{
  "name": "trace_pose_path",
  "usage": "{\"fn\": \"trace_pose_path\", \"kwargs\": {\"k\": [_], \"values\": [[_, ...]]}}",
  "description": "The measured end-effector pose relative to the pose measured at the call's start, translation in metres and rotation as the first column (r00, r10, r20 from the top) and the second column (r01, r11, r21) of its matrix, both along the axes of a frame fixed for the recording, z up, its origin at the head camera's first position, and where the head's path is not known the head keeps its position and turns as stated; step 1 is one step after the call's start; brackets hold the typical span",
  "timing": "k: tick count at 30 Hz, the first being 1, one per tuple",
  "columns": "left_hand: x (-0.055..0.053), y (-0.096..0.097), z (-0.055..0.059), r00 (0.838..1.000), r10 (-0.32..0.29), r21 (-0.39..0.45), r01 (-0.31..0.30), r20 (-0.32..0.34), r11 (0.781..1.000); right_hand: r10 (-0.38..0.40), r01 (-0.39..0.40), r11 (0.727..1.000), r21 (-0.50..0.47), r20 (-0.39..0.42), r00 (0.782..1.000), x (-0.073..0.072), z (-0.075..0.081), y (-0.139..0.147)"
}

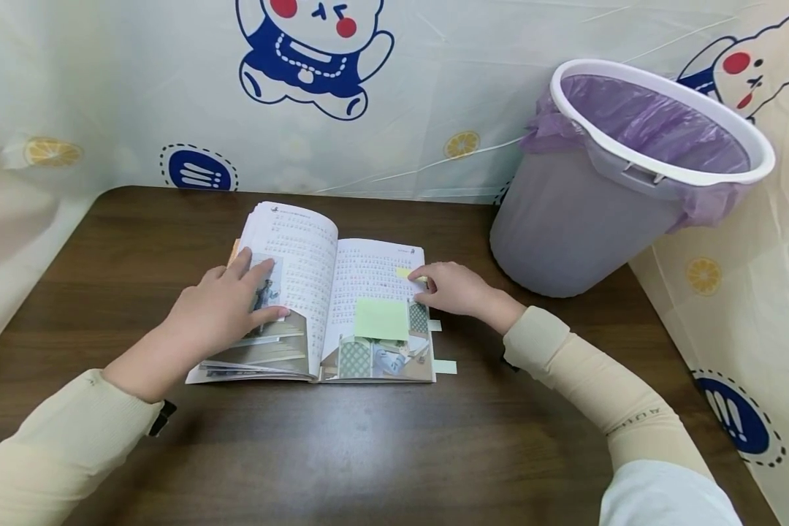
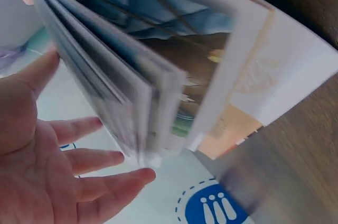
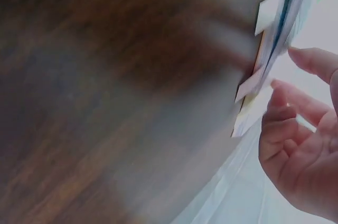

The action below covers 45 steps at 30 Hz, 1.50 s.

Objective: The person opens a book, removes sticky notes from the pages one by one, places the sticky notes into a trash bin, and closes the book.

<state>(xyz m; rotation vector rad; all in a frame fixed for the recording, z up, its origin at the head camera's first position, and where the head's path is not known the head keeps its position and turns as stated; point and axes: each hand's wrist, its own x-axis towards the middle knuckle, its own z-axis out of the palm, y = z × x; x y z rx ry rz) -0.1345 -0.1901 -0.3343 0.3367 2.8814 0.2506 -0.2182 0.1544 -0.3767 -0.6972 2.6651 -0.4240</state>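
An open book (image 1: 302, 270) with printed text and pictures lies on the table. My left hand (image 1: 226, 292) rests on its left pages, fingers spread; in the left wrist view the left hand (image 2: 68, 155) is beside a fanned stack of page edges. On the right page are a green sticky note (image 1: 381, 318) and a small yellow sticky note (image 1: 403, 272) near the outer edge. My right hand (image 1: 456, 286) has its index fingertip right at the yellow note, with the thumb lower on the page edge. In the right wrist view, the right hand's (image 3: 301, 134) thumb and index finger stand apart beside the book.
Pale tabs (image 1: 445, 367) stick out past the book's right edge onto the brown wooden table (image 1: 342, 453). A grey bin (image 1: 559, 219) with a white rim and purple liner stands at the back right. A patterned sheet (image 1: 421, 88) hangs behind the table.
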Motion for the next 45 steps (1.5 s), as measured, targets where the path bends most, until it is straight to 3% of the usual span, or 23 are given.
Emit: {"fn": "trace_pose_path", "kwargs": {"k": [4,8,13,17,25,34,45], "values": [[0.003,0.010,0.001,0.998,-0.050,-0.013,0.049,-0.039,0.999,0.049,-0.048,0.999,0.004,-0.099,0.994,0.005,-0.001,-0.003],[0.004,0.024,0.005,0.991,-0.117,-0.010,0.117,-0.065,0.993,0.084,-0.089,0.996,-0.031,-0.131,0.988,0.008,-0.002,-0.003],[0.009,0.039,0.002,0.975,-0.223,0.084,0.222,0.001,0.971,0.146,-0.153,0.987,-0.045,-0.118,0.982,0.013,-0.003,-0.006],[0.012,0.046,-0.006,0.957,-0.291,0.082,0.288,0.025,0.954,0.188,-0.193,0.981,-0.036,-0.117,0.975,0.019,-0.004,-0.008],[0.013,0.053,-0.012,0.964,-0.264,0.086,0.261,0.027,0.962,0.231,-0.238,0.970,-0.048,-0.119,0.966,0.029,-0.001,-0.003],[0.014,0.062,-0.018,0.954,-0.276,0.000,0.278,0.115,0.961,0.284,-0.288,0.957,-0.033,-0.102,0.953,0.039,0.001,-0.001],[0.013,0.064,-0.018,0.951,-0.286,-0.021,0.291,0.119,0.957,0.304,-0.303,0.953,0.025,-0.078,0.950,0.047,0.003,-0.001]]}}
